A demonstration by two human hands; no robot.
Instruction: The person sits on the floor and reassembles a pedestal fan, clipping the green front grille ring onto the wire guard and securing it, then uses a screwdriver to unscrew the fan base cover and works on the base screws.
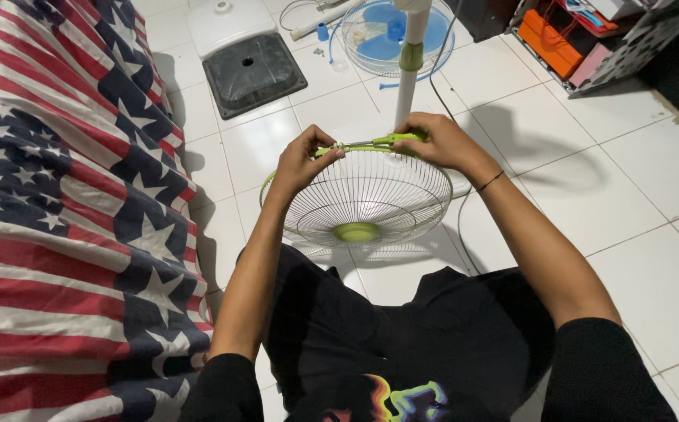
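I hold a round wire fan guard with a green centre cap and green rim over my lap. My left hand pinches the green rim at its top left. My right hand grips a green-handled screwdriver laid along the top of the rim, its metal shaft pointing toward my left fingers. Both hands meet at the far edge of the guard.
A white fan pole stands just beyond my hands, with a blue-bladed fan head and a dark square base on the white tiled floor. A striped, starred cloth covers the left. Orange boxes on a rack sit far right.
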